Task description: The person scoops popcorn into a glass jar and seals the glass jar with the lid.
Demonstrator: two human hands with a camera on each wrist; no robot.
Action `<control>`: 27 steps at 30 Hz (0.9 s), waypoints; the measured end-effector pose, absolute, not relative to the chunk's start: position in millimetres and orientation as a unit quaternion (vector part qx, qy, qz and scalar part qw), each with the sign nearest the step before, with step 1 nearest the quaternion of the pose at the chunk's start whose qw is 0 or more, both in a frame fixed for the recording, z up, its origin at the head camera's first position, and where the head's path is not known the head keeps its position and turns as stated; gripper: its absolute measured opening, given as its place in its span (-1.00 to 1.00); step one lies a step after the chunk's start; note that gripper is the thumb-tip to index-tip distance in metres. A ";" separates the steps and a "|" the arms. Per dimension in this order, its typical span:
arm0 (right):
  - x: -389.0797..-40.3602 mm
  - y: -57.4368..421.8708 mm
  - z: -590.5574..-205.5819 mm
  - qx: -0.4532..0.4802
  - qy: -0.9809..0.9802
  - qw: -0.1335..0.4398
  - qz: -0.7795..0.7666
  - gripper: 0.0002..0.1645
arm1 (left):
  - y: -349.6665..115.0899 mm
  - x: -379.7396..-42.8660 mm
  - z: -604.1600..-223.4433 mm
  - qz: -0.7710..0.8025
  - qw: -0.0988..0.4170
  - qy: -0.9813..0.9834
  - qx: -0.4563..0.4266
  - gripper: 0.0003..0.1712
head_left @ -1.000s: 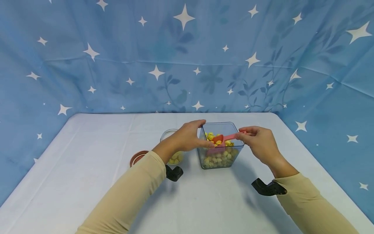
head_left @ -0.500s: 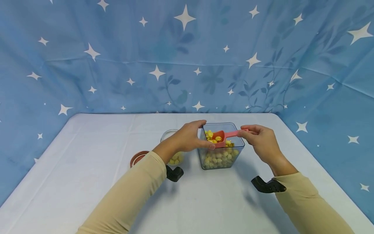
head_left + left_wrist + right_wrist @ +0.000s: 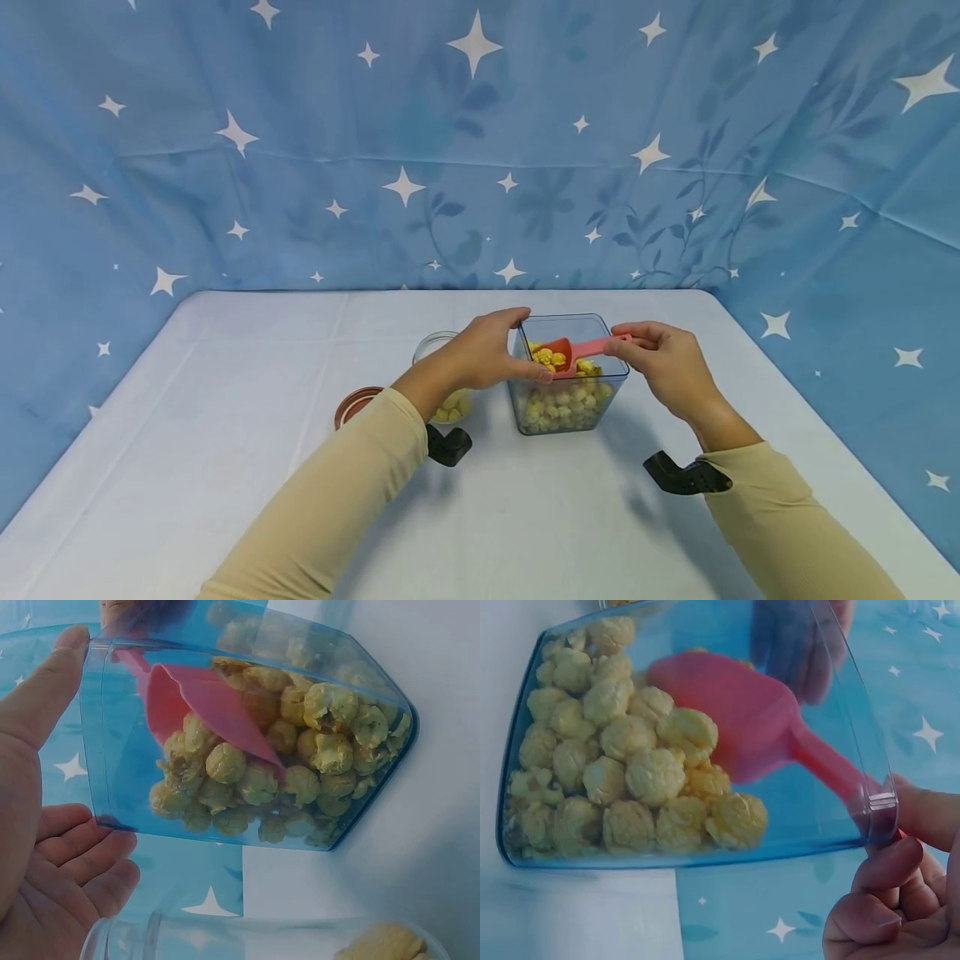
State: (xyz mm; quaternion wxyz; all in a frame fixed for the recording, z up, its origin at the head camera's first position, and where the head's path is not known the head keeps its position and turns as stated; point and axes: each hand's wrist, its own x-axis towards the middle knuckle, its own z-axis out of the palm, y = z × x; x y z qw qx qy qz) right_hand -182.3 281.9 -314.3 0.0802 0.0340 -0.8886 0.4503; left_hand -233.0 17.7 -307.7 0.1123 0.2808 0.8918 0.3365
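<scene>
Two grips, fingers clamped | right hand [image 3: 663, 360] on pink scoop [image 3: 576, 352], left hand [image 3: 487, 352] on tub [image 3: 606, 385] | best lifted slow, level — popcorn [image 3: 551, 359] could roll off

The white-covered bench [image 3: 525, 517] carries one transparent square container [image 3: 562, 408] of popcorn [image 3: 551, 412], one clear round jar [image 3: 452, 408] near it, and one reddish-brown round item [image 3: 349, 407], partly hidden.

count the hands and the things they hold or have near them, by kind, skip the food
Left hand and right hand: 2
Tub: 1
Scoop: 1
Jar: 1
Brown disc, partly hidden: 1
Total: 6
</scene>
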 end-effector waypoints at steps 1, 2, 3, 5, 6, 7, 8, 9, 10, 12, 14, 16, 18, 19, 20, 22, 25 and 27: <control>-182.3 282.1 -313.8 0.030 -0.888 0.083 0.452 -0.39 | 17.9 -233.1 -307.6 0.336 0.112 0.892 0.281 0.17; -182.6 281.9 -313.6 0.027 -0.886 0.086 0.454 -0.39 | 18.1 -233.3 -307.3 0.337 0.112 0.891 0.282 0.17; -183.2 281.2 -313.6 0.024 -0.884 0.088 0.458 -0.38 | 18.4 -233.5 -307.1 0.337 0.112 0.891 0.282 0.17; -184.7 279.0 -313.8 0.021 -0.879 0.088 0.468 -0.36 | 18.8 -233.5 -306.4 0.338 0.111 0.891 0.283 0.17; -185.5 277.8 -313.8 0.019 -0.877 0.088 0.473 -0.36 | 19.0 -233.6 -306.2 0.338 0.111 0.890 0.284 0.17; -186.4 276.8 -314.0 0.020 -0.875 0.086 0.476 -0.36 | 19.2 -233.6 -305.9 0.339 0.111 0.890 0.284 0.17; -187.2 276.0 -314.2 0.021 -0.874 0.083 0.477 -0.36 | 19.3 -233.6 -305.8 0.339 0.111 0.890 0.285 0.17; -187.9 275.4 -314.5 0.023 -0.873 0.080 0.480 -0.36 | 19.4 -233.6 -305.4 0.339 0.112 0.890 0.284 0.17; -188.4 275.4 -314.5 0.023 -0.874 0.078 0.479 -0.36 | 19.3 -233.4 -305.1 0.339 0.112 0.890 0.283 0.16; -189.4 276.3 -314.2 0.023 -0.873 0.076 0.481 -0.35 | 19.2 -233.2 -304.7 0.340 0.112 0.891 0.280 0.16; -190.6 278.0 -314.4 0.019 -0.873 0.076 0.481 -0.33 | 19.2 -233.0 -304.4 0.341 0.113 0.891 0.278 0.16; -192.3 280.7 -315.1 0.013 -0.870 0.077 0.487 -0.33 | 19.1 -232.7 -304.5 0.342 0.114 0.891 0.277 0.15; -194.0 283.2 -316.3 0.004 -0.862 0.080 0.500 -0.34 | 19.1 -232.6 -305.0 0.342 0.115 0.890 0.278 0.15; -194.8 284.7 -317.1 0.002 -0.859 0.079 0.507 -0.35 | 19.0 -232.6 -305.4 0.342 0.116 0.890 0.278 0.15; -195.5 285.8 -317.8 0.001 -0.854 0.078 0.515 -0.36 | 19.1 -232.6 -305.7 0.342 0.116 0.890 0.277 0.15; -196.9 288.3 -319.6 0.000 -0.843 0.073 0.533 -0.35 | 19.0 -232.6 -306.4 0.344 0.117 0.890 0.274 0.15; -198.1 291.5 -321.8 -0.004 -0.828 0.059 0.557 -0.32 | 19.0 -232.8 -307.1 0.344 0.119 0.891 0.270 0.15; -198.5 293.9 -323.1 -0.009 -0.817 0.050 0.574 -0.31 | 18.9 -233.3 -307.6 0.342 0.119 0.892 0.269 0.16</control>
